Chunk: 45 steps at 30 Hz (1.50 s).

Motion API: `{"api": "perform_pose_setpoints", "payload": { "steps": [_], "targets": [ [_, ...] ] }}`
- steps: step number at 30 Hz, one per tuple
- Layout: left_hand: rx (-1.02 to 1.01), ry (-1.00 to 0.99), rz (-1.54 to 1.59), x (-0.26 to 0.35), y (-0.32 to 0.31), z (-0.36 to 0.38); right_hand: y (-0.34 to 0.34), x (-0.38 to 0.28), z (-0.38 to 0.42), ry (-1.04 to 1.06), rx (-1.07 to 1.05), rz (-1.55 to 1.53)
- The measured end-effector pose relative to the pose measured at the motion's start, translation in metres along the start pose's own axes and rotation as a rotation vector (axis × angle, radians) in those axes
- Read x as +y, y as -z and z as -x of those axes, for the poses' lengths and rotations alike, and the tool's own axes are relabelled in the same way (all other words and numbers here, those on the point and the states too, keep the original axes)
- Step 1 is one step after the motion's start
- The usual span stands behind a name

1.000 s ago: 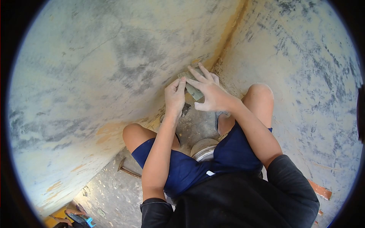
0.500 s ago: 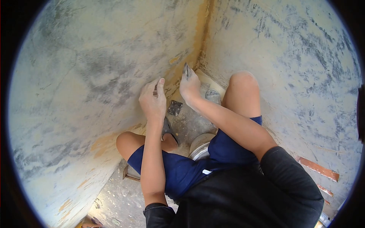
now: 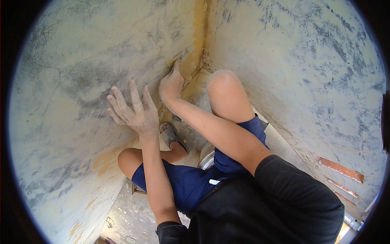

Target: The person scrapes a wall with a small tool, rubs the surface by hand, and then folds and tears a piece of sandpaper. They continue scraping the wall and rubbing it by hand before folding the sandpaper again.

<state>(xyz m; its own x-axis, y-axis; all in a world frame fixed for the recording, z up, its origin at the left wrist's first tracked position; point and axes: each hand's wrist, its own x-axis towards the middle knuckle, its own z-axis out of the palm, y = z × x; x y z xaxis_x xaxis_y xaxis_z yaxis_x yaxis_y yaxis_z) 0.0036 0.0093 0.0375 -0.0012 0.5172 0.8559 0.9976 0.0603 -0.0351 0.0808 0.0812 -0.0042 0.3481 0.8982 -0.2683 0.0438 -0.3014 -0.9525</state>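
Observation:
My left hand (image 3: 136, 112) is open, its dusty fingers spread near or against the left wall (image 3: 93, 61); whether they touch it is hard to tell. To its right, my right hand (image 3: 171, 86) is closed around a small dark scraper-like tool (image 3: 176, 65). The tool's tip is at the left wall, beside a yellow-brown patch close to the corner. My fingers hide most of the tool.
The right wall (image 3: 300, 69) meets the left one at a brown-stained corner (image 3: 206, 32). A round container (image 3: 207, 160) stands between my legs. My sandalled foot (image 3: 168, 132) is on the speckled floor (image 3: 130, 211). Reddish strips (image 3: 341, 170) show low on the right wall.
My left hand has moved left and its fingers have spread. My right hand has moved left with the tool, up to the left wall. The view has shifted, and my raised knee appears further left.

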Motion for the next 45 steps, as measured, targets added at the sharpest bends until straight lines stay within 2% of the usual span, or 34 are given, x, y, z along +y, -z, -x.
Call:
{"api": "perform_pose_setpoints", "payload": {
  "steps": [3, 5, 6, 8, 9, 11, 12, 14, 15, 17, 21, 23, 28, 30, 33, 34, 38, 40, 41, 43, 45],
  "targets": [
    [-0.047, 0.028, -0.004, -0.011, -0.003, 0.003, -0.018, 0.009, 0.002, 0.1, 0.068, 0.022],
    [-0.085, 0.026, -0.015, -0.014, -0.004, 0.006, -0.034, 0.031, 0.003, 0.457, 0.345, 0.303],
    [-0.102, 0.027, -0.012, -0.015, -0.005, 0.007, -0.031, 0.028, -0.002, 0.456, 0.345, 0.304],
    [-0.12, 0.027, -0.011, -0.016, -0.004, 0.008, -0.021, 0.013, -0.015, 0.148, 0.188, 0.122],
    [-0.134, 0.015, -0.026, -0.017, -0.004, 0.009, -0.015, 0.004, -0.012, 0.148, 0.185, 0.121],
    [-0.15, 0.005, -0.044, -0.019, -0.004, 0.01, -0.008, -0.011, -0.005, -0.027, 0.054, -0.089],
    [-0.154, 0.006, -0.045, -0.02, -0.004, 0.01, -0.009, -0.008, 0.001, -0.028, 0.053, -0.087],
    [-0.158, 0.008, -0.041, -0.019, -0.007, 0.011, -0.01, 0.006, 0.012, 0.169, 0.004, 0.076],
    [-0.166, 0.008, -0.061, -0.019, -0.008, 0.012, -0.01, 0.009, 0.003, 0.169, 0.005, 0.077],
    [-0.172, 0.007, -0.088, -0.019, -0.008, 0.013, -0.012, 0.009, -0.02, 0.112, 0.179, 0.069],
    [-0.181, 0.007, -0.099, -0.02, -0.008, 0.013, -0.01, 0.005, -0.01, 0.067, 0.122, 0.059],
    [-0.19, 0.012, -0.099, -0.018, -0.01, 0.013, -0.004, 0.005, 0.002, 0.147, -0.003, 0.078],
    [-0.209, 0.012, -0.095, -0.018, -0.007, 0.012, -0.004, -0.001, -0.017, -0.02, 0.055, -0.106],
    [-0.202, 0.015, -0.086, -0.019, -0.01, 0.013, -0.002, 0.001, 0.009, 0.188, 0.021, 0.04],
    [-0.203, 0.014, -0.077, -0.018, -0.009, 0.014, -0.002, 0.002, -0.011, 0.16, 0.075, 0.052],
    [-0.21, 0.011, -0.079, -0.019, -0.008, 0.013, -0.001, 0.001, -0.02, 0.086, 0.077, -0.001],
    [-0.234, 0.006, -0.091, -0.019, -0.007, 0.012, -0.005, 0.009, -0.001, 0.175, 0.064, -0.013],
    [-0.216, 0.018, -0.075, -0.019, -0.009, 0.013, -0.002, 0.012, 0.004, 0.219, 0.01, 0.083],
    [-0.216, 0.019, -0.073, -0.018, -0.008, 0.014, 0.0, 0.01, -0.003, 0.22, 0.011, 0.084],
    [-0.243, 0.013, -0.087, -0.02, -0.006, 0.012, 0.0, 0.004, -0.023, 0.057, 0.067, 0.004],
    [-0.237, 0.013, -0.082, -0.02, -0.007, 0.013, -0.002, 0.008, 0.005, 0.128, 0.023, 0.026]
  ]
}}
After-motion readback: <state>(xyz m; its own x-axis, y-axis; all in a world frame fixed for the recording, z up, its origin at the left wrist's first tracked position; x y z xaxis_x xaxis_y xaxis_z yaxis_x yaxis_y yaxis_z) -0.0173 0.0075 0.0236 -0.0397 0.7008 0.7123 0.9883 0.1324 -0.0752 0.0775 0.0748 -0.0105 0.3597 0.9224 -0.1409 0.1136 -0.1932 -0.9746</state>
